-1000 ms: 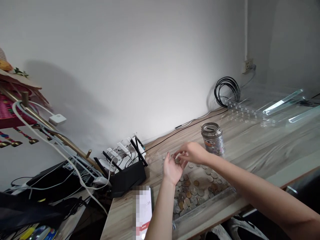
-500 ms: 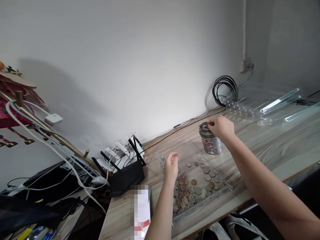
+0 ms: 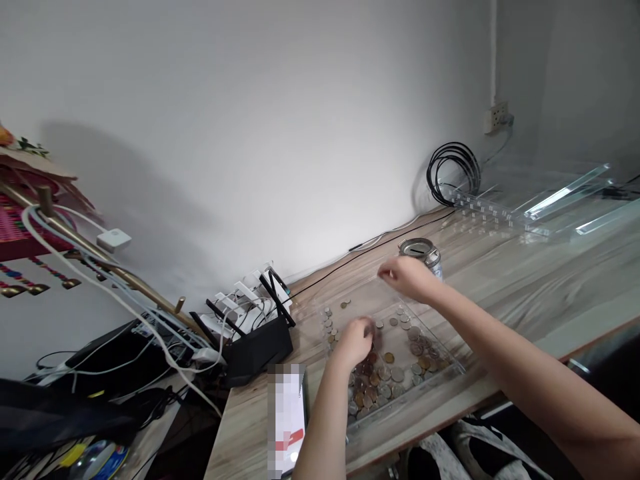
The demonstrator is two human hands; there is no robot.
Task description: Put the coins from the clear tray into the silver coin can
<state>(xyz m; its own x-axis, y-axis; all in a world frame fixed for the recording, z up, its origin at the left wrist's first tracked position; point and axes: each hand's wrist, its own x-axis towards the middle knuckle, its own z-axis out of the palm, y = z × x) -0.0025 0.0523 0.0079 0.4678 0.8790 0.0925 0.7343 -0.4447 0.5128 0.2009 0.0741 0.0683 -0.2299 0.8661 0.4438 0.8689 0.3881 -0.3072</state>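
My left hand [image 3: 354, 341] reaches over the coins [image 3: 384, 390] in a shallow clear plastic tray [image 3: 440, 337]. Its fingertips point down at them and are smeared by motion, so their grip is hidden. Just left of a round tin coin bank [image 3: 420, 249] with a slot in its lid, my right hand [image 3: 407, 275] hovers above the tray's far side. The fingers of that hand are drawn together; whether a coin is between them I cannot make out. Its wrist hides much of the tin's printed side. Silver and brass-coloured coins lie loosely, densest at the tray's near left.
A phone [image 3: 291, 420] lies left of the tray. Behind it stand a black router [image 3: 260, 350] and white plugs with cables. Coiled black cable [image 3: 453, 173] leans on the wall, beside clear acrylic panels [image 3: 500, 213]. The wooden desk's front edge runs along the lower right.
My right hand has left the tin's lid and moved left and slightly down, uncovering the slot. My left hand has dropped toward the coins. The view has shifted slightly.
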